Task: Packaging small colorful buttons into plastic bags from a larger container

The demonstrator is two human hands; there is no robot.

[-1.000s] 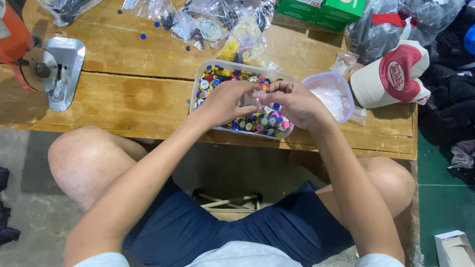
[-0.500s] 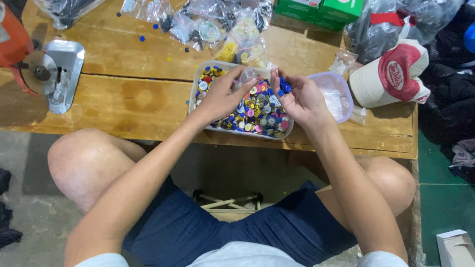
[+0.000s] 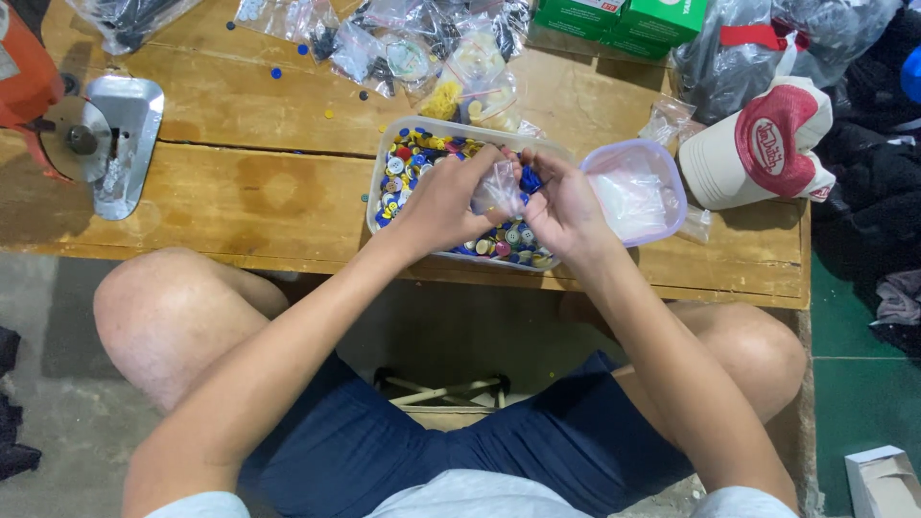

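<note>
Presently, my left hand (image 3: 443, 197) and right hand (image 3: 561, 203) pinch one small bag (image 3: 499, 187), seemingly light, limp, slippery; best gripped at its mouth, over the button tub (image 3: 384, 163).

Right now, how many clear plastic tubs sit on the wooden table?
2: a rectangular tub of coloured buttons under the left hand and right hand, and a purple-rimmed tub just right of it. Others may hide among the bags.

A wooden worktop (image 3: 240, 182) crowded with sorting supplies.

A clear tub of coloured buttons (image 3: 422, 158) sits near the front edge, an empty lilac-rimmed tub (image 3: 635, 192) just beside it. Small plastic bags (image 3: 403, 43) pile along the back, near green boxes (image 3: 624, 17); a red-and-white cap (image 3: 758, 144) rests at the right end, a metal-plated machine (image 3: 96, 134) at the left, loose buttons (image 3: 276, 72) scattered between.
</note>
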